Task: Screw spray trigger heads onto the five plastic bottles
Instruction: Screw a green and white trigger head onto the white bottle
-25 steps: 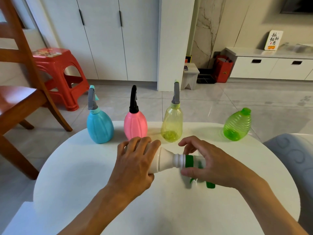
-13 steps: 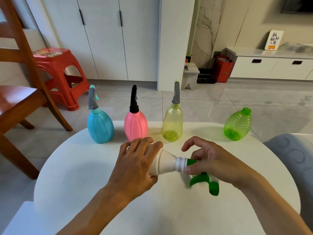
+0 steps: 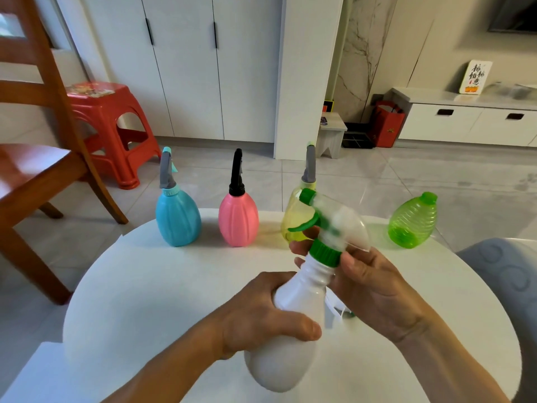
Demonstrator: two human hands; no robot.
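I hold a white bottle point(image 3: 293, 330) tilted upright over the round white table point(image 3: 151, 286). My left hand point(image 3: 261, 312) wraps its body. My right hand point(image 3: 369, 283) pinches the green collar of the white-and-green spray trigger head point(image 3: 328, 225) sitting on the bottle's neck. Along the table's far edge stand a blue bottle point(image 3: 177, 216), a pink bottle point(image 3: 238, 218) and a yellow bottle point(image 3: 295, 219), each with a trigger head on. A green bottle point(image 3: 412, 221) leans at the far right with only a green cap.
A wooden chair point(image 3: 37, 158) stands to the left and a red plastic stool point(image 3: 107, 123) behind it. A grey cushioned seat point(image 3: 505, 274) sits at the right edge. White cabinets line the back wall.
The white bottle has swung from lying sideways to upright and come closer to me. The trigger head now points up and left, with my right hand on its collar.
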